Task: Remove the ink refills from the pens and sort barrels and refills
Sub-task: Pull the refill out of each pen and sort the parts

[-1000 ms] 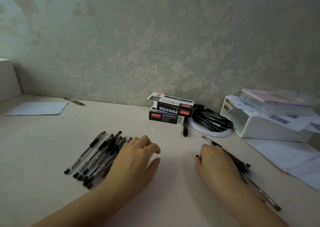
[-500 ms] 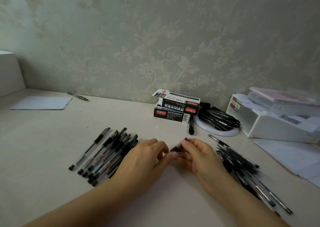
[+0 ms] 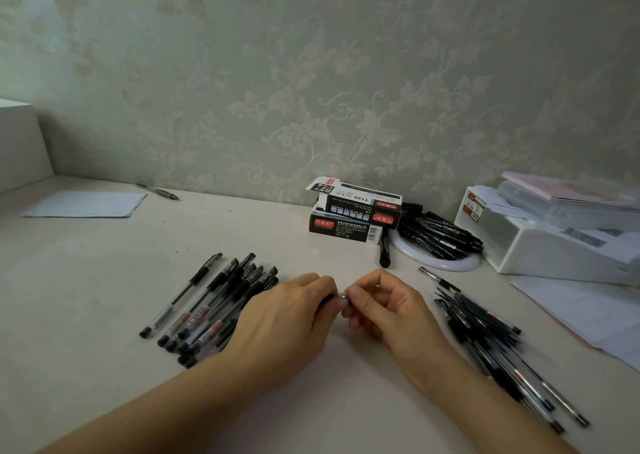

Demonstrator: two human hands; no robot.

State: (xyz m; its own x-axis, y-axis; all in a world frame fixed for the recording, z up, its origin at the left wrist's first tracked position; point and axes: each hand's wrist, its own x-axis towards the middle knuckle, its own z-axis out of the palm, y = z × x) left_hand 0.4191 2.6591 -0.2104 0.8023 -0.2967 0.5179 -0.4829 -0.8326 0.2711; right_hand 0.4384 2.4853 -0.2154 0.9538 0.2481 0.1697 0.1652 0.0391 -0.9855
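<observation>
Both my hands meet at the middle of the desk and hold one black pen (image 3: 340, 297) between them. My left hand (image 3: 287, 322) grips its body, which is mostly hidden under the fingers. My right hand (image 3: 384, 308) pinches its metal tip end with thumb and forefinger. A row of several clear-barrelled pens with black caps (image 3: 214, 304) lies left of my left hand. A loose heap of several pens (image 3: 491, 342) lies right of my right hand, reaching toward the front edge.
Two stacked black pen boxes (image 3: 349, 218) stand at the back by the wall. Beside them sits a white round dish (image 3: 443, 263) piled with black markers. A white storage box (image 3: 554, 245) and papers (image 3: 588, 315) fill the right. A sheet (image 3: 86, 204) and pen (image 3: 159, 190) lie far left.
My right hand lifted a pen from the right heap and carried it to the middle. My left hand left the left row and took hold of the pen too.
</observation>
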